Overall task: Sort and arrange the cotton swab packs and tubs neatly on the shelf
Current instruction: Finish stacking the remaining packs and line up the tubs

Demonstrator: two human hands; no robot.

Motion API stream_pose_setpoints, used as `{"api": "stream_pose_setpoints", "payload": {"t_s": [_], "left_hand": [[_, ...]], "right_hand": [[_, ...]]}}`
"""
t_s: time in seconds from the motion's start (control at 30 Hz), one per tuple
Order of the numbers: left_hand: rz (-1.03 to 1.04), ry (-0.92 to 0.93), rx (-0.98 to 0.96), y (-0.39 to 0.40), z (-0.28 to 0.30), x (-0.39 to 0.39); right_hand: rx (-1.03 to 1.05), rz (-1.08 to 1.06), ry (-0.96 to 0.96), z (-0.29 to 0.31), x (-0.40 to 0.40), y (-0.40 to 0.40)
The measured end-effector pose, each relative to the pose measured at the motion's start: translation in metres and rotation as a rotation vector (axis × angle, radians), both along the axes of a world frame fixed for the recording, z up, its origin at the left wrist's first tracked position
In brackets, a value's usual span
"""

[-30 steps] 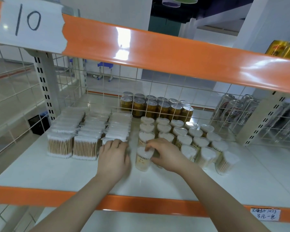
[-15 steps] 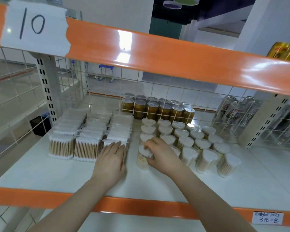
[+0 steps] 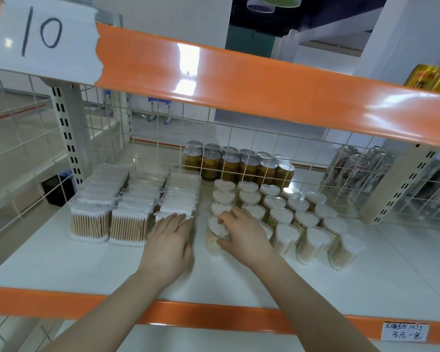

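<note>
Three rows of flat cotton swab packs (image 3: 135, 199) stand on the left of the white shelf (image 3: 61, 262). Heart-lidded swab tubs (image 3: 285, 217) fill the middle in slanted rows. My left hand (image 3: 169, 240) lies with straight fingers against the front pack of the right-hand row, hiding most of it. My right hand (image 3: 241, 235) grips the front tub (image 3: 214, 240) of the leftmost tub row, with fingers over its lid and the thumb on its side.
Gold cans (image 3: 239, 166) stand behind the wire mesh at the back, and silver cans (image 3: 353, 168) at the right. An orange beam (image 3: 239, 80) with a "10" label crosses overhead. A price tag (image 3: 405, 331) hangs on the front edge.
Both hands have slid a little deeper into the shelf. The left hand presses the front pack back, and the right hand has closed round the front tub.
</note>
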State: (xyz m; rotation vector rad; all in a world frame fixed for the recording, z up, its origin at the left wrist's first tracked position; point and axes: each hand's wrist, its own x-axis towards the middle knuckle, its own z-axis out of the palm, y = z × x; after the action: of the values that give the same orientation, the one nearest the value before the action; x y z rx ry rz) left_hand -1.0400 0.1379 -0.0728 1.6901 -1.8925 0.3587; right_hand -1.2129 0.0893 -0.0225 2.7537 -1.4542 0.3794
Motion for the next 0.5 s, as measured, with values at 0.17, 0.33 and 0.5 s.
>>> {"api": "stream_pose_setpoints", "payload": {"t_s": [0.17,0.33,0.5], "left_hand": [[-0.034,0.038,0.014,0.002,0.008,-0.012],[-0.042,0.054,0.018,0.003,0.012,-0.028],[-0.099,0.067,0.023,0.002,0.016,-0.051]], "right_hand": [[0.027,-0.053,-0.076,0.008,-0.027,-0.002],[0.086,-0.151,-0.072,0.012,-0.060,-0.002],[0.069,-0.210,-0.097,0.012,-0.093,-0.002]]}}
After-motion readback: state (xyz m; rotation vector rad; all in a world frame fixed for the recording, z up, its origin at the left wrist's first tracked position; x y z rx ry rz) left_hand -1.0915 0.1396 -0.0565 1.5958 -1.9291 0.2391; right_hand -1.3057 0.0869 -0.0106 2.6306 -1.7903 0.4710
